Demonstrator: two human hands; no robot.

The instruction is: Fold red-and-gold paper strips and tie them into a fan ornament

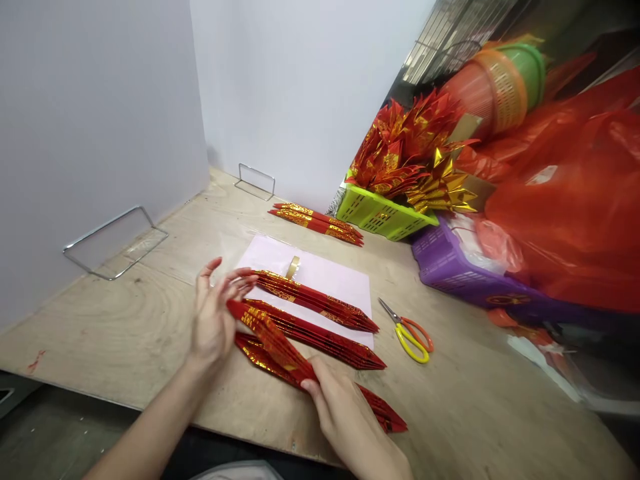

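A folded red-and-gold paper strip (275, 340) with a pointed end lies slanted in the grip of my right hand (345, 413), pinched between thumb and fingers. My left hand (215, 317) is open with fingers spread, its palm beside the strip's far end; whether they touch I cannot tell. Beneath the held strip is another folded strip (383, 408), partly covered. Just beyond lie two more pleated strips, a nearer one (320, 337) and a farther one (317, 298), partly over a pale pink sheet (345, 277). A roll of tape (293, 267) rests on that sheet.
Scissors (407, 333) with orange and yellow handles lie at right. More folded strips (317, 223) sit at the back. A lime-green basket (380, 217) holds red and gold paper pieces, near a purple basket (460, 277). Wire stands (117, 243) adjoin the grey panels.
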